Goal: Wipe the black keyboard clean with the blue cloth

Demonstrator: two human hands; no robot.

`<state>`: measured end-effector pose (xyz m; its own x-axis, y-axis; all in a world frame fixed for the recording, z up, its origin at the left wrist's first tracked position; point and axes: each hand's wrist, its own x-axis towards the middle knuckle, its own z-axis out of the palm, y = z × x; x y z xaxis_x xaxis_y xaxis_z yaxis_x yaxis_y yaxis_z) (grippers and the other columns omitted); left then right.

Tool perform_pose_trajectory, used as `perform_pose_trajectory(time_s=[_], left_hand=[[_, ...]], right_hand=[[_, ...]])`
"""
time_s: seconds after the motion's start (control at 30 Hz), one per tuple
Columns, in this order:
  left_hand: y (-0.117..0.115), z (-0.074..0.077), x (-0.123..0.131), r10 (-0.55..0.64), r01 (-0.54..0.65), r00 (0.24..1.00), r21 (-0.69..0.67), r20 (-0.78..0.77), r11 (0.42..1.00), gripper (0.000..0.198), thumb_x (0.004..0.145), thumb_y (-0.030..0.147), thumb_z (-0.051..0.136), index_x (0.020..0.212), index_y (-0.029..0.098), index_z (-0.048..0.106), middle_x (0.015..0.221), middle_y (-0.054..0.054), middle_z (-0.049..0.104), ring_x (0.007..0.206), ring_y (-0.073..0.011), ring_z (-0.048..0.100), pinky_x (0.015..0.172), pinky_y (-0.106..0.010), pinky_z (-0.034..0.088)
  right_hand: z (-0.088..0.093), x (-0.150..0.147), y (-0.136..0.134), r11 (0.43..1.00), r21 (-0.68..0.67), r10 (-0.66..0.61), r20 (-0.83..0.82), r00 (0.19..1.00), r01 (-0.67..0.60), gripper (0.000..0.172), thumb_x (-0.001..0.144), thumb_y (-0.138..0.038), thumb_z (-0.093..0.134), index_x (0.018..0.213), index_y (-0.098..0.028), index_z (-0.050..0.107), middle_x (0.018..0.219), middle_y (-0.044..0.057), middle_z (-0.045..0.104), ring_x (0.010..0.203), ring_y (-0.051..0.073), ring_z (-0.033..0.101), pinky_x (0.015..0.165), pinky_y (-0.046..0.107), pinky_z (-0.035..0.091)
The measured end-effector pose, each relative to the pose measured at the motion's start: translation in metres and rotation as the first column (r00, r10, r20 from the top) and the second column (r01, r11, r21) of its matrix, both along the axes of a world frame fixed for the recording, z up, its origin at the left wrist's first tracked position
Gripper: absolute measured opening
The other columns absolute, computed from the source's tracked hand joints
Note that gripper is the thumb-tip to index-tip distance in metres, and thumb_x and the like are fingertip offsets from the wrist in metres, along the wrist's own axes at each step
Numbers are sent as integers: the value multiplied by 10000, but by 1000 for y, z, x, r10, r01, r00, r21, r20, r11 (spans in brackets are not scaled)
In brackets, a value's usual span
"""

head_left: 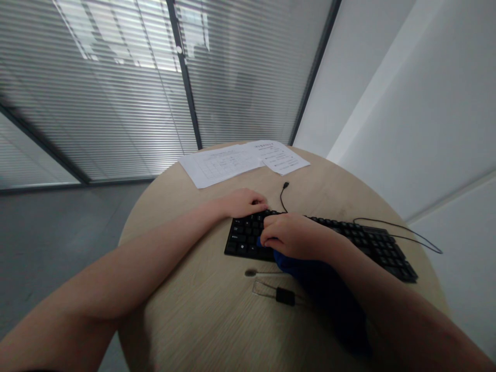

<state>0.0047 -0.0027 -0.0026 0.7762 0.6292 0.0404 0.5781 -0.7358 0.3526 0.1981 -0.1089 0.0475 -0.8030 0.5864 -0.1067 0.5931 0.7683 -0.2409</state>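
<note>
Item, left hand (248, 202): fingers loosely curled at the far left edge of the keyboard; whether it grips or merely rests there, we cannot tell. Item, right hand (284, 235): closed, pinching a bunched end of blue cloth (325, 284) against the keys; the rest of the cloth trails below the forearm towards us. Item, black keyboard (246, 238): beneath the right hand, running out to its right; we judge it light, stiff and apt to slide, best held by its edges, clear of the keys; the cloth we judge soft and limp, best gathered into a wad. Nearer us than the right hand: a wire tool with a black block (285, 296); beyond it, a cable plug (285, 185); beyond both hands, printed sheets (225, 163); containers, none that we see.
</note>
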Motion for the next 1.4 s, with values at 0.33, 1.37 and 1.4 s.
perform_pose_trajectory(time_s=[0.33,1.37,1.4], left_hand=[[1,-2,0,2,-2,1000,7,4,1000,399,989,479,419,920,213,709,855,-27,715,780,-169,610,687,-272,386],[-1,0,0,-1,1,1000,3,3,1000,414,985,488,406,937,219,717,861,-34,717,776,-173,615,700,-284,403],[0,0,0,-3,3,1000,4,4,1000,414,985,487,404,935,219,716,855,-34,715,771,-173,613,700,-285,403]], right_hand=[[-4,1,2,1000,-21,-16,-12,1000,15,202,944,-170,560,959,-196,760,1002,48,674,900,165,612,808,275,439],[7,5,1,999,-22,-28,133,991,32,225,934,-176,553,932,-213,775,971,50,681,882,174,618,796,279,439],[7,5,1,999,-19,-28,131,991,31,226,937,-177,551,931,-212,774,976,48,680,886,175,619,797,280,439]])
